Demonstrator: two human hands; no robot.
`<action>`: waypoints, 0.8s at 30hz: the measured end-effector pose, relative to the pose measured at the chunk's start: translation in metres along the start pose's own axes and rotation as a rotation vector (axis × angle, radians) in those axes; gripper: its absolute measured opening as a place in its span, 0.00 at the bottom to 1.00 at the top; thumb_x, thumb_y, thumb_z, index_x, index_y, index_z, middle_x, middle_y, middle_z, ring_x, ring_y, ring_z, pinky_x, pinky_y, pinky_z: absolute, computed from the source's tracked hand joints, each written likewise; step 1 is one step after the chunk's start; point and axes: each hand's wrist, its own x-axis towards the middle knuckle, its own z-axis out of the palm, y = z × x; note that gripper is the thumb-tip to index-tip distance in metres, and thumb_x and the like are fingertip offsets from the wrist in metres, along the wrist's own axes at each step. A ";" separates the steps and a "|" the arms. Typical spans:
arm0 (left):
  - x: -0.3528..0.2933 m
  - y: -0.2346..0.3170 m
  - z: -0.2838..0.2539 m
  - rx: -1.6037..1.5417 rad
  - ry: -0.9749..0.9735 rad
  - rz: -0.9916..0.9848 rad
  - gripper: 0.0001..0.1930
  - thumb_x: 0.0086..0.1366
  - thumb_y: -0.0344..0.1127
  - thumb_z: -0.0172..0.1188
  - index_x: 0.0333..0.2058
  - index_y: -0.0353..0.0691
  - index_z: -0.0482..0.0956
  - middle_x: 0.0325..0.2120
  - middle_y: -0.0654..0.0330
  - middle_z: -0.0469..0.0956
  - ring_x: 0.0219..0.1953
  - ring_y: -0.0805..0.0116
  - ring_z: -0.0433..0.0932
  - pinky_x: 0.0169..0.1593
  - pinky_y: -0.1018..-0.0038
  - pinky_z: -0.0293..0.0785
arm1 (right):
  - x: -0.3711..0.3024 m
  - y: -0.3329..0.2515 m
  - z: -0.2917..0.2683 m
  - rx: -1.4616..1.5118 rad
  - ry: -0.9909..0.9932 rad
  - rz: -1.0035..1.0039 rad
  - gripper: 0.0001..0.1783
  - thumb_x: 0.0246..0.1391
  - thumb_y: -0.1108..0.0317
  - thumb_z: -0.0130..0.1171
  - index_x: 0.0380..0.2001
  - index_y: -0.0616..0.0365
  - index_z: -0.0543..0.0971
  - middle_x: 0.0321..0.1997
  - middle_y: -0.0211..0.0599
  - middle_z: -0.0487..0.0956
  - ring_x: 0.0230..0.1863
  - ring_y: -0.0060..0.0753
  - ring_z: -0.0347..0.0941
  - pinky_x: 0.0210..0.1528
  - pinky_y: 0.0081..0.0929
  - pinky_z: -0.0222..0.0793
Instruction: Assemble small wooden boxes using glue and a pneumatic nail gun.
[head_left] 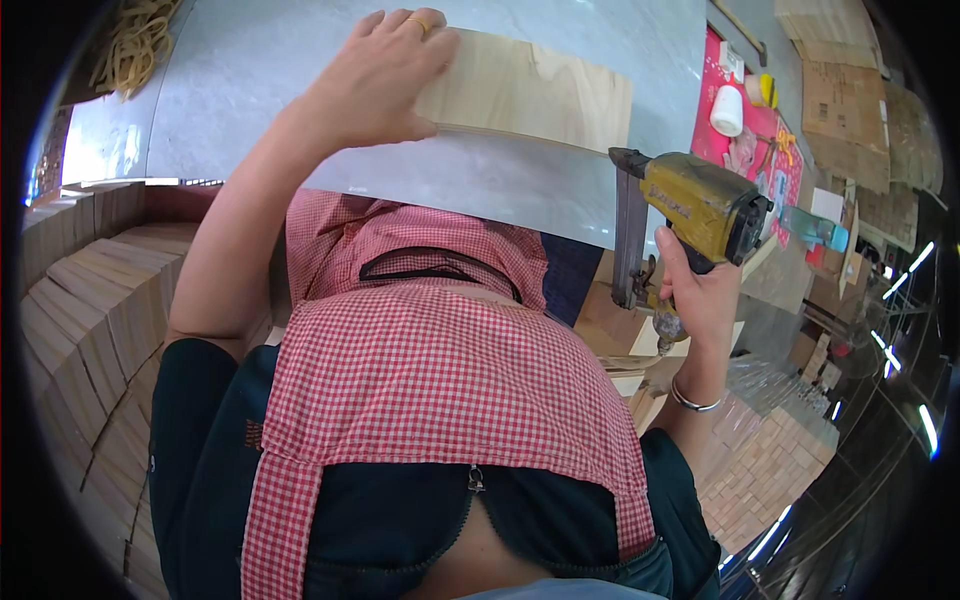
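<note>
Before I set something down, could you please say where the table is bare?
The table is bare between the left hand and tan bands, and between the wooden board and both the checked apron and red cloth. The cloth is crowded around the white bottle.

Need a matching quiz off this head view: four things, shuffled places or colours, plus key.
Things:
1. Nail gun
2. Wooden board
3. White bottle
4. Apron

Places or colours:
A. On the red sheet
B. Gripped by the right hand
C. Red-and-white check
D. Held at one end by the left hand

Pairs: 1-B, 2-D, 3-A, 4-C
</note>
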 end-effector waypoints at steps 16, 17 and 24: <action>0.002 0.019 0.011 -0.056 -0.042 -0.149 0.29 0.39 0.39 0.74 0.44 0.46 0.75 0.50 0.60 0.76 0.51 0.59 0.73 0.60 0.62 0.69 | 0.013 -0.039 0.022 -0.193 -0.163 0.095 0.15 0.53 0.70 0.70 0.43 0.66 0.82 0.37 0.39 0.87 0.32 0.31 0.81 0.34 0.27 0.76; 0.002 0.019 0.012 -0.059 -0.043 -0.151 0.29 0.39 0.39 0.74 0.44 0.46 0.75 0.50 0.60 0.76 0.51 0.59 0.73 0.60 0.62 0.69 | 0.013 -0.041 0.022 -0.219 -0.166 0.180 0.16 0.53 0.70 0.70 0.43 0.67 0.82 0.38 0.39 0.87 0.33 0.33 0.81 0.36 0.28 0.76; -0.001 0.012 0.023 0.129 -0.006 -0.077 0.30 0.38 0.40 0.75 0.44 0.47 0.76 0.50 0.60 0.76 0.51 0.60 0.73 0.60 0.62 0.69 | 0.020 -0.042 0.021 -0.255 -0.194 -0.149 0.15 0.54 0.68 0.70 0.41 0.67 0.82 0.30 0.37 0.84 0.23 0.28 0.77 0.26 0.24 0.73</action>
